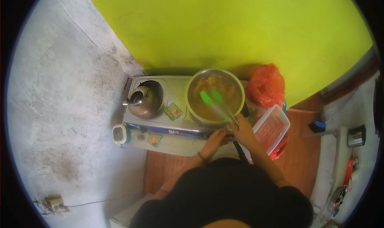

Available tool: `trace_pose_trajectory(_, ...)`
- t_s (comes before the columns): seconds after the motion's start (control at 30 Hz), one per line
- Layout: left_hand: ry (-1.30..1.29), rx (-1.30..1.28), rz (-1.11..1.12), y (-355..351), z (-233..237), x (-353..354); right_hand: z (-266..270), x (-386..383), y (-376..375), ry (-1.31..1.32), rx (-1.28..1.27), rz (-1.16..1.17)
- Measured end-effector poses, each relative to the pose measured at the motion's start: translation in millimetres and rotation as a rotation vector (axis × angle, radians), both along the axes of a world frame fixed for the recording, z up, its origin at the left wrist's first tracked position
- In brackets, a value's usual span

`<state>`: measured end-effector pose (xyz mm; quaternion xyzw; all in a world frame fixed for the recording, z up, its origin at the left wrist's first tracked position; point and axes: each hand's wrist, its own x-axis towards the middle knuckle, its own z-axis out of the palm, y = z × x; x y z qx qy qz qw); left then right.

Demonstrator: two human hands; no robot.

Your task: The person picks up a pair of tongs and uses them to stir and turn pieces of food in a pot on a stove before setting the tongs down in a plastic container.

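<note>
Two hands meet at the front of a two-burner stove (pixel 172 86), seen from the head camera. The right hand (pixel 244 133) is closed round green-tipped tongs (pixel 218 105), whose tips stand apart over the broth in a steel pot (pixel 240 85) on the right burner. The left hand (pixel 214 142) rests with fingers curled at the stove's front edge, just below the pot; whether it grips anything cannot be told. A kettle (pixel 142 101) sits on the left burner. A container (pixel 273 128) and an orange bag (pixel 266 86) lie right of the pot.
</note>
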<state>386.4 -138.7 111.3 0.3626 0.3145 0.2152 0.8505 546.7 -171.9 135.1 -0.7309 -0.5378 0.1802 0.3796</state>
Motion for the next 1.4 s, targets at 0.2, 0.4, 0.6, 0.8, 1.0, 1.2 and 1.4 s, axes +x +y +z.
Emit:
trace_pose_trajectory(0.2, -0.090, -0.052, -0.059, -8, 1, 9, 8, -28, -31, 0.909, -0.272, -0.094)
trace_pose_trajectory(0.4, 0.098, -0.088, -0.001, -4, 14, 7, -3, -45, -40, 1.241, -0.186, -0.052)
trace_pose_trajectory(0.6, 0.292, 0.032, 0.009, -1, 37, -2, 5, -53, -42, 1.305, -0.172, 0.044)
trace_pose_trajectory(0.8, 0.429, 0.450, 0.165, 1, -8, -8, 7, -59, -41, 1.101, -0.123, 0.111)
trace_pose_trajectory(1.0, 0.607, 0.696, 0.160, 20, 32, -28, 4, -49, -49, 1.024, -0.210, 0.233)
trace_pose_trajectory(1.2, 1.007, 1.224, 0.010, 41, 38, -44, 11, -43, -48, 0.984, -0.237, 0.207)
trace_pose_trajectory(1.4, 1.321, 1.333, 0.042, 56, 57, -39, 1, -39, -46, 0.989, -0.258, 0.213)
